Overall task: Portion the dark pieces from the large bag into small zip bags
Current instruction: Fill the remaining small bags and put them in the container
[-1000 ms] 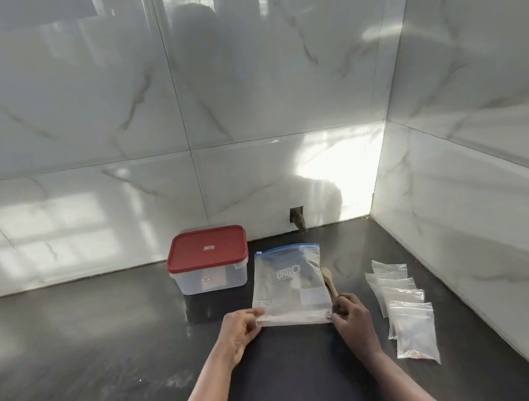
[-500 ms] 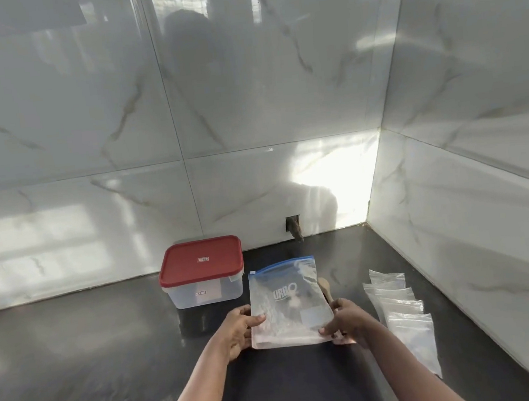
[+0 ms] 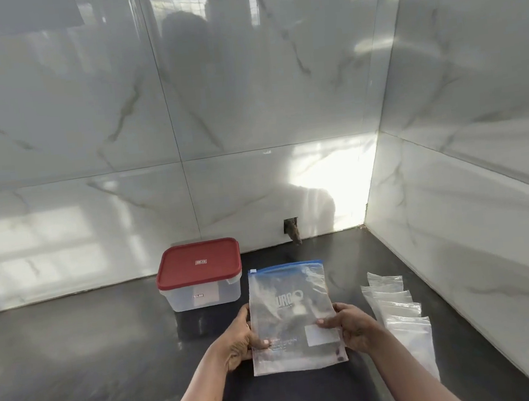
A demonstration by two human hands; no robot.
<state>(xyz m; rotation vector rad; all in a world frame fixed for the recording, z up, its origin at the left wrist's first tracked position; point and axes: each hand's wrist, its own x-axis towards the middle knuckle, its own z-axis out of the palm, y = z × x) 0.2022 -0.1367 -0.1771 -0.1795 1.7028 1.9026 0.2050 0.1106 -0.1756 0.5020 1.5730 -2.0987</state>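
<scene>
Hands grip the large bag (image 3: 291, 315) upright over the dark counter (image 3: 78, 367) — left hand (image 3: 238, 338) pinching its left edge, right hand (image 3: 351, 325) its right; small zip bags (image 3: 398, 310) lie just right of the grip, red-lidded container (image 3: 200, 274) behind-left — dark pieces (image 3: 338, 356) show in the bag's bottom corner

Left hand (image 3: 235, 343), right hand (image 3: 356, 326), both seemingly curled.

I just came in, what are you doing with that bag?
A person holds a large clear plastic zip bag with a blue top strip, left hand and right hand each with a grip on one side. A few dark pieces sit in its bottom corner. Small clear zip bags lie in a row to the right, apparently empty. A red-lidded clear box stands behind.
</scene>
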